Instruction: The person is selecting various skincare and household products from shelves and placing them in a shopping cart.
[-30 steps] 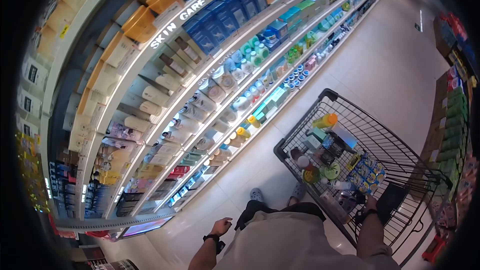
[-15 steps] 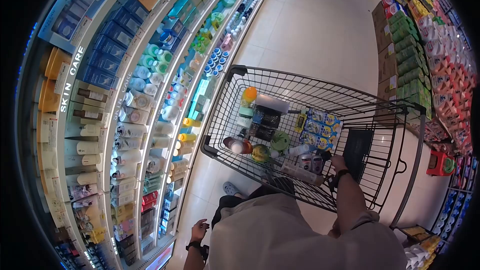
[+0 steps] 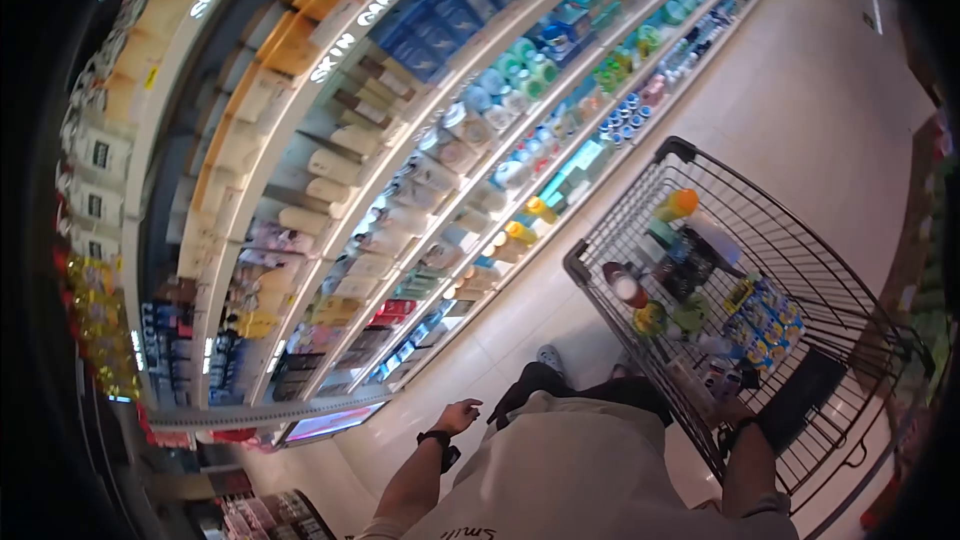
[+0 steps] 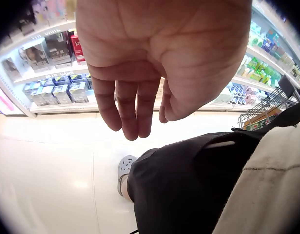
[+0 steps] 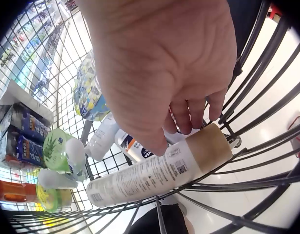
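Observation:
My left hand hangs beside my leg, fingers loosely bent and nothing in them; the left wrist view shows its bare palm. My right hand is inside the wire shopping cart, near its handle end. In the right wrist view its loosely bent fingers hang just over a small white bottle with a dark blue label. A long white bottle with a tan cap lies below the thumb. Beyond the hand lies a blue-and-yellow multipack.
Skin care shelves full of bottles and boxes run along the left. Inside the cart are also an orange-capped bottle, a green round tub and dark packs. Stacked goods stand along the right edge. Tiled floor lies between cart and shelves.
The view swung right, then back left, so the cart now sits further right in it. My left hand stays by my leg, and my right hand stays inside the cart.

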Available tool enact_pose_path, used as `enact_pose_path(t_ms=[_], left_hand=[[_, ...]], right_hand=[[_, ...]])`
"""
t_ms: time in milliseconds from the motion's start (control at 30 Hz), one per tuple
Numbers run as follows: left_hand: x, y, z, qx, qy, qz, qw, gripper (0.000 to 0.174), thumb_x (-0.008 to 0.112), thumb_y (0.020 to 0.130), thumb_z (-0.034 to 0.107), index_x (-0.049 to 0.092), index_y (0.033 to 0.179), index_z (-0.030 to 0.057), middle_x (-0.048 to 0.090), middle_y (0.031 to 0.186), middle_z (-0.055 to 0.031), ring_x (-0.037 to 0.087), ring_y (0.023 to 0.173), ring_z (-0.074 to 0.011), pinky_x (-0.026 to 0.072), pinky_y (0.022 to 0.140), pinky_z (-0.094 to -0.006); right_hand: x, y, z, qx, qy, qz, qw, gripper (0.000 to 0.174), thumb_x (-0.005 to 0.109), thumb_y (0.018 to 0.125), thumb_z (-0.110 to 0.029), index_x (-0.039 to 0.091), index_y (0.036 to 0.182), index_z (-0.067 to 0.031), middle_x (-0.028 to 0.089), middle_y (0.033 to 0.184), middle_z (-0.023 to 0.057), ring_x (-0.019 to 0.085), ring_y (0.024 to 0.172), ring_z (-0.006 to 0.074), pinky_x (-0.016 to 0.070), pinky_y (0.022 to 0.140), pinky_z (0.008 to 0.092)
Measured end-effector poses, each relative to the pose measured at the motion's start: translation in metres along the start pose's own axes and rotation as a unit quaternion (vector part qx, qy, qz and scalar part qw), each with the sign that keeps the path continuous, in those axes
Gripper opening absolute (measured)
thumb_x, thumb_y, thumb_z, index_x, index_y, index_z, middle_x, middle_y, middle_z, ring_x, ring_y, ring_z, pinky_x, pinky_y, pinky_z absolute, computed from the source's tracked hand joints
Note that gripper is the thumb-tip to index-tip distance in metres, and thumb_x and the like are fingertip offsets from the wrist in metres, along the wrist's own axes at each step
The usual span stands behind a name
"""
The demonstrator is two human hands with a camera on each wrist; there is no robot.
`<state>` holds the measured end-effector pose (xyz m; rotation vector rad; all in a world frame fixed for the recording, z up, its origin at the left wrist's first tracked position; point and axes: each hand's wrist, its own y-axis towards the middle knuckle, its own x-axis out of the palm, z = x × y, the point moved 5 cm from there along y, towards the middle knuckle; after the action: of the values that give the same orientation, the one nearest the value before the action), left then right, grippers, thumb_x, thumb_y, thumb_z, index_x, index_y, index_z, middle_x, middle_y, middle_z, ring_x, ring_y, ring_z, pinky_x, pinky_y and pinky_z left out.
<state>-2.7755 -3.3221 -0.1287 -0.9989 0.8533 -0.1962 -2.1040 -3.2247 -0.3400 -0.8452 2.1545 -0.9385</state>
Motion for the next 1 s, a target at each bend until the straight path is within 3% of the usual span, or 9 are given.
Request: enact_pose_path(t_ms=[33,67,100,167,200,267,300,433,1000], left_hand=[[0.001,-0.012,-0.011,-0.011,-0.012,0.008,1.000,0.036,0.052,0.089,0.023,0.060,0.122,0.0125,0.071,0.099,-0.0115,0.068,0.094,-0.0231,0.0521,0.086,-0.0353],[0.002,-0.018,-0.017,-0.016,0.003,0.003,1.000,0.036,0.050,0.091,0.021,0.059,0.123,0.0090,0.070,0.102,-0.0118,0.068,0.094,-0.0208,0.0518,0.087,-0.0340],[0.004,-0.028,-0.026,-0.011,0.010,0.024,1.000,0.037,0.052,0.088,0.024,0.060,0.122,0.0137,0.070,0.101,-0.0134,0.066,0.096,-0.0293,0.0504,0.089,-0.0384],[0.006,-0.049,-0.033,-0.042,0.010,0.023,0.999,0.037,0.052,0.087,0.024,0.060,0.122,0.0144,0.069,0.105,-0.0147,0.065,0.098,-0.0312,0.0490,0.091,-0.0400],[0.007,-0.059,-0.034,-0.046,0.016,0.022,0.999,0.037,0.052,0.087,0.024,0.061,0.122,0.0145,0.068,0.106,-0.0150,0.064,0.099,-0.0313,0.0487,0.092,-0.0403],[0.011,-0.070,-0.037,-0.051,0.015,0.036,0.998,0.037,0.051,0.087,0.024,0.061,0.121,0.0142,0.068,0.107,-0.0150,0.064,0.099,-0.0319,0.0486,0.092,-0.0406],[0.014,-0.074,-0.039,-0.044,0.026,0.036,0.998,0.037,0.051,0.086,0.024,0.061,0.121,0.0138,0.068,0.108,-0.0151,0.064,0.100,-0.0324,0.0485,0.092,-0.0409],[0.024,-0.087,-0.043,-0.039,-0.002,0.049,0.998,0.037,0.050,0.086,0.023,0.061,0.120,0.0132,0.068,0.107,-0.0158,0.064,0.099,-0.0334,0.0484,0.093,-0.0415],[0.063,-0.088,-0.047,-0.046,-0.003,0.024,0.999,0.038,0.050,0.086,0.023,0.059,0.123,0.0138,0.066,0.110,-0.0175,0.062,0.104,-0.0347,0.0473,0.095,-0.0423]], right_hand=[[0.019,0.017,0.028,-0.014,0.010,-0.001,1.000,0.033,0.066,0.079,-0.027,0.067,0.094,0.0022,0.069,0.083,0.0148,0.068,0.076,0.0261,0.0535,0.067,0.0385],[0.030,0.011,0.040,0.071,0.160,-0.032,0.984,0.035,0.067,0.078,-0.026,0.066,0.098,0.0024,0.069,0.089,0.0167,0.068,0.082,0.0292,0.0534,0.072,0.0401],[0.029,0.006,0.034,0.017,0.046,-0.049,0.998,0.037,0.066,0.079,-0.027,0.065,0.101,0.0027,0.069,0.093,0.0172,0.067,0.086,0.0301,0.0531,0.074,0.0409],[0.045,0.013,0.050,-0.078,-0.163,-0.094,0.979,0.037,0.062,0.084,-0.029,0.064,0.111,-0.0049,0.067,0.106,0.0144,0.064,0.098,0.0306,0.0491,0.083,0.0424],[0.055,0.021,0.069,-0.115,-0.259,-0.122,0.951,0.036,0.058,0.088,-0.031,0.064,0.119,-0.0127,0.064,0.115,0.0111,0.061,0.106,0.0302,0.0453,0.090,0.0432],[0.067,0.020,0.061,-0.213,-0.422,-0.162,0.866,0.035,0.063,0.084,-0.030,0.065,0.110,-0.0068,0.066,0.107,0.0199,0.064,0.099,0.0341,0.0506,0.084,0.0438],[0.049,0.008,0.056,0.076,-0.052,-0.093,0.991,0.035,0.061,0.086,-0.031,0.064,0.113,-0.0088,0.067,0.106,0.0174,0.064,0.098,0.0330,0.0511,0.083,0.0434],[0.064,0.003,0.042,-0.079,-0.378,-0.234,0.892,0.044,0.057,0.087,-0.042,0.059,0.121,-0.0137,0.061,0.124,0.0086,0.059,0.113,0.0244,0.0456,0.094,0.0401],[0.069,-0.010,0.051,0.001,-0.149,-0.150,0.977,0.027,0.055,0.088,-0.030,0.059,0.083,-0.0038,0.054,0.079,0.0131,0.052,0.069,0.0350,0.0464,0.062,0.0432]])
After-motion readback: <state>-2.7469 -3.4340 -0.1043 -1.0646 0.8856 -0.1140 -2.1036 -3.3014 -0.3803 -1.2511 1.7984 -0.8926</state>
